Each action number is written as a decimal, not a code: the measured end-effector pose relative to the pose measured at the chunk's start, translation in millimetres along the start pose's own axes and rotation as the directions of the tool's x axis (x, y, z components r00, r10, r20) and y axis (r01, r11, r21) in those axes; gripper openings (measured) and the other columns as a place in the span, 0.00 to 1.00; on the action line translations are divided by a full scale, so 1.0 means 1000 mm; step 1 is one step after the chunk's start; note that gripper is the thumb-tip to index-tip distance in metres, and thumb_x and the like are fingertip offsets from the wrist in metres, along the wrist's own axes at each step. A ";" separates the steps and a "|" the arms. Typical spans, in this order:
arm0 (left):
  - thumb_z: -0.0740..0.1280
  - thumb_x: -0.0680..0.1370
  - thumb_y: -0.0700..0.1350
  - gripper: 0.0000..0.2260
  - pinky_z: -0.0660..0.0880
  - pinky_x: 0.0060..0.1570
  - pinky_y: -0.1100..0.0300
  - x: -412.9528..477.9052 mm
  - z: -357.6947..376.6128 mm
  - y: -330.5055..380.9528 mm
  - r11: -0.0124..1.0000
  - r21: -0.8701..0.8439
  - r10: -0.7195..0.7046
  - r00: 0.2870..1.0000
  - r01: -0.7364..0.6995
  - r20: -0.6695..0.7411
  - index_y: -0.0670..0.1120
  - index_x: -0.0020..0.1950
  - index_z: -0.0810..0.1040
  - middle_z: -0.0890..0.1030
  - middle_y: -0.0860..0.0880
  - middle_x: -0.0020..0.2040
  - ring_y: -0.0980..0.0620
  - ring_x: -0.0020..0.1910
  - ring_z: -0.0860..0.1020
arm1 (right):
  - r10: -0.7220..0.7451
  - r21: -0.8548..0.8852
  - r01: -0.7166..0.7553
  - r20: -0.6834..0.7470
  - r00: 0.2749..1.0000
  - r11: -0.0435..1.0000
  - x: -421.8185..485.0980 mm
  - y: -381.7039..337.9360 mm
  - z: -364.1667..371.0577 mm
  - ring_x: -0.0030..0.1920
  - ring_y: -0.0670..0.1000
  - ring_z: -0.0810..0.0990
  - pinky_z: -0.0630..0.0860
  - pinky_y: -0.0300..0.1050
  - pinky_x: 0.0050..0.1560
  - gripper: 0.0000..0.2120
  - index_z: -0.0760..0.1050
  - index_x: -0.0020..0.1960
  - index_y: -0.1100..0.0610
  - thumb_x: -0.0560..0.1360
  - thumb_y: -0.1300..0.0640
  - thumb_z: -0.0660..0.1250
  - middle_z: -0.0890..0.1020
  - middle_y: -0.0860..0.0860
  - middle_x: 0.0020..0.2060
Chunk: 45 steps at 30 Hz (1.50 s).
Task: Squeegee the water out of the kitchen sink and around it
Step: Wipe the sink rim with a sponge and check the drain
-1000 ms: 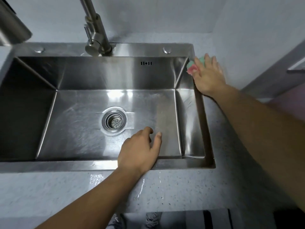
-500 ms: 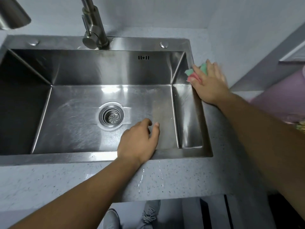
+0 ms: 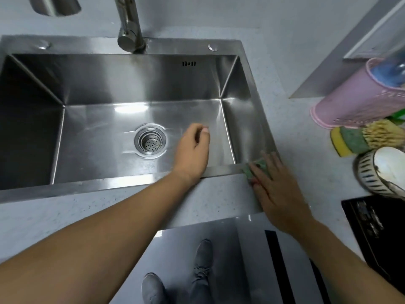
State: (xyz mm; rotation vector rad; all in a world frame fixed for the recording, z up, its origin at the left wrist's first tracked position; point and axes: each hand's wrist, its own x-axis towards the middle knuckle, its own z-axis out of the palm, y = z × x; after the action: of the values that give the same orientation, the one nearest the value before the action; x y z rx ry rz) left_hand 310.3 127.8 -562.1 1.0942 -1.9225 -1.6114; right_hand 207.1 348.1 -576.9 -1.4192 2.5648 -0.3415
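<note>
We find the small green wiping pad (image 3: 258, 166) at the front right corner of the rectangular stainless-steel sink (image 3: 122, 184), lying across the sink's flat front rim where it meets the right rim. A trace of red shows at the pad's near edge; most of it is covered. The right hand (image 3: 279, 190) lies flat on top of it, fingers straight and slightly spread, pressing it down onto the steel, with the palm over the pale speckled countertop (image 3: 219, 200) in front of the sink.

The left hand (image 3: 192, 154) is over the sink's basin, just right of the round perforated metal drain strainer (image 3: 150, 143). Its fingers are loosely curled, the thumb tip close to the forefinger, and we see nothing in it. Its forearm crosses the front rim; whether it touches the steel we cannot tell.

On the sink's back rim stands the brushed-metal faucet (image 3: 129, 25), left of the middle. In the back wall of the basin, towards the right, we see a short row of overflow slots (image 3: 189, 63).

Well to the right of the sink, on the countertop, stands a pink perforated plastic holder (image 3: 355, 99). In front of it lie a yellow-and-green sponge (image 3: 347, 141) and a straw-coloured fibre scrubber (image 3: 381, 133), touching each other. Nearer still sits a white bowl with dark stripes (image 3: 372, 175), and then a black glass cooktop (image 3: 377, 227). Below the counter's front edge we see two grey shoes (image 3: 201, 260) on a pale floor.
</note>
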 end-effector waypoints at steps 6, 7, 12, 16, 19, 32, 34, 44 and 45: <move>0.58 0.82 0.49 0.08 0.72 0.49 0.55 -0.011 -0.096 -0.025 0.949 0.278 0.179 0.980 -0.149 -0.086 0.50 0.52 0.76 0.81 0.49 0.49 0.51 0.46 0.76 | -0.165 -0.008 0.164 -0.043 0.985 0.986 0.027 -0.103 0.037 0.70 0.57 0.71 0.65 0.57 0.73 0.20 0.75 0.68 0.52 0.83 0.46 0.53 0.76 0.54 0.67; 0.57 0.82 0.49 0.09 0.72 0.49 0.54 -0.013 -0.116 -0.034 0.910 0.388 0.197 0.977 -0.149 -0.087 0.49 0.53 0.76 0.81 0.48 0.50 0.50 0.47 0.76 | -0.184 0.031 0.187 -0.077 0.980 0.982 0.035 -0.114 0.039 0.63 0.57 0.76 0.70 0.57 0.68 0.17 0.78 0.63 0.53 0.82 0.48 0.57 0.80 0.53 0.60; 0.52 0.81 0.53 0.17 0.70 0.52 0.47 -0.034 -0.164 -0.065 0.689 0.719 0.150 0.988 -0.086 -0.025 0.47 0.56 0.77 0.81 0.44 0.50 0.39 0.50 0.78 | 0.087 0.570 0.035 -0.186 0.979 0.821 0.081 -0.141 0.019 0.48 0.45 0.82 0.76 0.43 0.53 0.02 0.77 0.49 0.57 0.78 0.62 0.66 0.81 0.49 0.45; 0.53 0.83 0.55 0.16 0.66 0.55 0.49 -0.038 -0.165 -0.067 0.674 0.733 0.139 0.990 -0.091 -0.005 0.48 0.55 0.76 0.81 0.47 0.50 0.42 0.51 0.78 | 0.365 0.946 -0.175 0.066 0.929 0.272 0.131 -0.159 -0.006 0.29 0.45 0.79 0.81 0.43 0.31 0.10 0.74 0.47 0.57 0.81 0.69 0.60 0.79 0.55 0.42; 0.52 0.83 0.57 0.17 0.66 0.57 0.48 -0.034 -0.164 -0.067 0.667 0.738 0.133 0.991 -0.102 0.017 0.49 0.56 0.76 0.82 0.48 0.50 0.44 0.51 0.78 | 0.365 0.967 -0.202 0.134 0.921 0.155 0.158 -0.158 -0.013 0.30 0.49 0.78 0.74 0.39 0.27 0.13 0.76 0.49 0.59 0.80 0.71 0.57 0.79 0.59 0.44; 0.51 0.82 0.60 0.19 0.68 0.58 0.49 -0.034 -0.162 -0.070 0.646 0.757 0.137 0.990 -0.101 0.015 0.51 0.57 0.75 0.82 0.49 0.50 0.45 0.50 0.79 | 0.241 0.699 -0.276 0.151 0.959 0.660 0.183 -0.153 0.002 0.23 0.48 0.64 0.61 0.41 0.27 0.20 0.67 0.36 0.54 0.83 0.46 0.56 0.70 0.53 0.29; 0.51 0.82 0.60 0.18 0.68 0.58 0.49 -0.034 -0.162 -0.068 0.646 0.758 0.132 0.991 -0.090 0.005 0.51 0.57 0.75 0.82 0.49 0.49 0.45 0.50 0.79 | 0.253 0.672 -0.288 0.153 0.955 0.682 0.182 -0.151 0.007 0.24 0.47 0.65 0.62 0.41 0.29 0.18 0.67 0.39 0.55 0.83 0.46 0.54 0.71 0.53 0.30; 0.52 0.82 0.60 0.18 0.68 0.55 0.50 -0.033 -0.160 -0.067 0.652 0.754 0.150 0.988 -0.081 -0.023 0.52 0.56 0.75 0.82 0.52 0.47 0.48 0.43 0.75 | 0.049 0.620 -0.165 0.199 0.979 0.767 0.143 -0.138 -0.021 0.31 0.40 0.77 0.74 0.38 0.36 0.14 0.77 0.45 0.56 0.83 0.53 0.56 0.79 0.47 0.34; 0.52 0.82 0.60 0.17 0.68 0.55 0.51 -0.034 -0.161 -0.066 0.659 0.748 0.150 0.988 -0.077 -0.030 0.52 0.56 0.76 0.81 0.52 0.47 0.50 0.42 0.73 | -0.020 0.553 -0.090 0.191 0.981 0.829 0.129 -0.132 -0.026 0.37 0.41 0.79 0.76 0.39 0.43 0.12 0.79 0.54 0.53 0.83 0.52 0.57 0.81 0.46 0.39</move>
State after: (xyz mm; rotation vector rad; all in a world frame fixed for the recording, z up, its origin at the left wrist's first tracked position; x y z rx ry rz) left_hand 468.3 49.4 -578.7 1.2525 -2.6071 -0.6365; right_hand 238.6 173.1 -521.1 -1.1138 2.0807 -0.8313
